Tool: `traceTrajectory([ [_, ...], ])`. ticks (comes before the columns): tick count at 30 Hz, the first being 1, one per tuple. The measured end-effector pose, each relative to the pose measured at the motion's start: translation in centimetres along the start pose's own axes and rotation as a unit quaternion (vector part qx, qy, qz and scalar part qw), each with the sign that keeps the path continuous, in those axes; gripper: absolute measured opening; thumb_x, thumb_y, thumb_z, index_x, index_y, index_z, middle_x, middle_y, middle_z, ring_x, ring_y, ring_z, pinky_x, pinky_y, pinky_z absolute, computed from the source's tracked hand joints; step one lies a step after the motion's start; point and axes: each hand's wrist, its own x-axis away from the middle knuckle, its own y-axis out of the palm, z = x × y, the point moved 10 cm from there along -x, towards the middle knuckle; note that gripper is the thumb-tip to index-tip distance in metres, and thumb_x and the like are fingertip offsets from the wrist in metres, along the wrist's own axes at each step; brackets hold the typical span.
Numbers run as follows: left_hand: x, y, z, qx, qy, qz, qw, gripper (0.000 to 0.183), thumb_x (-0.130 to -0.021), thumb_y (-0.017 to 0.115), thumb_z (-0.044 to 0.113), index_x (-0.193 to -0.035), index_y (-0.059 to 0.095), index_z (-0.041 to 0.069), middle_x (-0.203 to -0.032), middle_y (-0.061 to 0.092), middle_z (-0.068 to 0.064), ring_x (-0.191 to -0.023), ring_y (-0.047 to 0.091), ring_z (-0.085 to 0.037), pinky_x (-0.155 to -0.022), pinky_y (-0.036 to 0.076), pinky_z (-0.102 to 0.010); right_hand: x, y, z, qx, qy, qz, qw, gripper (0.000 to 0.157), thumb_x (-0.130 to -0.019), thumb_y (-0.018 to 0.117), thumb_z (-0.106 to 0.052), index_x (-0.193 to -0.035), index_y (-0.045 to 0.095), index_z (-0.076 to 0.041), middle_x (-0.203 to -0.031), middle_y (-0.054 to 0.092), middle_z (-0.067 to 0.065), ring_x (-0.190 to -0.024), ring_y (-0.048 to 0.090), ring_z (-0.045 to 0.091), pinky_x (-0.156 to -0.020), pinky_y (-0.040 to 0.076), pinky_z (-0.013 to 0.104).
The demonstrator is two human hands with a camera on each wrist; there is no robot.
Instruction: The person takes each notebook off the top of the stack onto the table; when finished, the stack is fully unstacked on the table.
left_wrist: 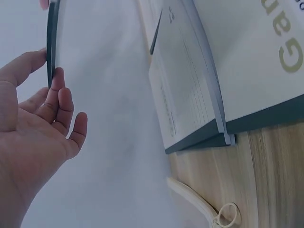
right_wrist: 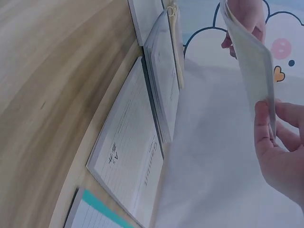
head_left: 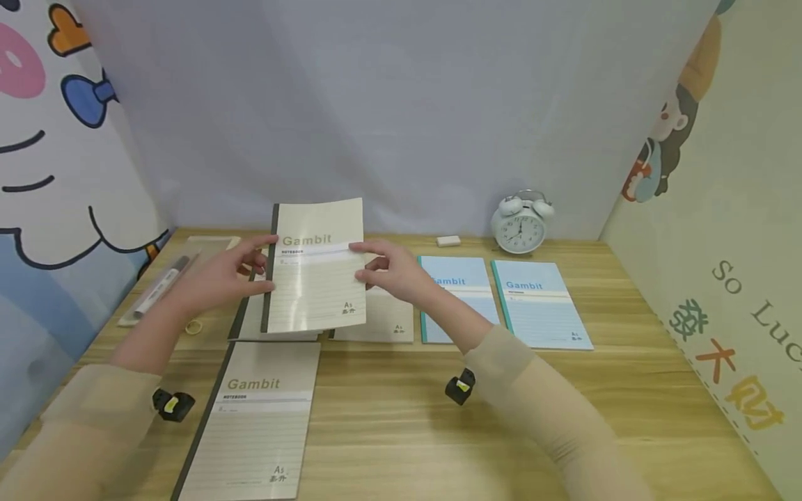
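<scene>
Both hands hold up a cream Gambit notebook (head_left: 316, 278) with a dark spine, its front cover facing the head camera. My left hand (head_left: 216, 275) pinches the spine side between thumb and fingers. On the opposite edge, my right hand (head_left: 395, 271) grips with the thumb and fingers. The right wrist view shows the held notebook (right_wrist: 251, 66) edge-on, raised off the desk. Behind it lie more cream notebooks, partly hidden: one at the left (head_left: 250, 316) and one at the right (head_left: 388, 313). Another cream notebook (head_left: 250, 424) lies nearer, at the desk's front left.
Two blue notebooks (head_left: 460, 299) lie side by side right of the cream ones. A white alarm clock (head_left: 520, 226) and a white eraser (head_left: 447, 241) stand near the back wall. At the left are a marker (head_left: 159, 289) on a pale pouch (head_left: 209, 243) and a small ring (head_left: 193, 327).
</scene>
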Motion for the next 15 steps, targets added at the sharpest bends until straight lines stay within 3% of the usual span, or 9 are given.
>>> traceTrajectory([
  [5,0.7,1.5,1.8,0.045,0.031,-0.006,0.9985,0.076,-0.087,0.068,0.034,-0.149,0.028,0.016,-0.103,0.057,-0.007,-0.098,0.054,-0.025,-0.087,0.043,-0.043,2.4,-0.8,0.0,0.034,-0.007,-0.016,0.999,0.047,-0.090,0.066,-0.019,-0.135,0.053,-0.024,-0.139,0.047,-0.004,-0.095,0.062,0.013,-0.076,0.054,0.033],
  [9,1.6,3.1,3.2,0.044,0.059,0.003,0.9973,0.072,-0.085,0.071,0.029,-0.144,0.035,0.010,-0.091,0.060,-0.002,-0.088,0.055,-0.019,-0.085,0.044,-0.043,4.9,-1.0,0.3,0.082,-0.021,-0.038,0.996,0.049,-0.088,0.068,-0.023,-0.135,0.053,-0.024,-0.134,0.052,-0.006,-0.098,0.059,0.011,-0.077,0.052,0.032],
  [15,3.3,5.9,4.1,0.060,0.058,-0.021,0.9963,0.073,-0.082,0.073,0.037,-0.143,0.038,0.018,-0.089,0.059,0.004,-0.087,0.055,-0.018,-0.086,0.043,-0.043,8.2,-0.4,0.9,0.100,-0.023,-0.055,0.993,0.051,-0.084,0.073,-0.021,-0.132,0.055,-0.023,-0.106,0.060,-0.002,-0.090,0.056,0.016,-0.074,0.051,0.035],
])
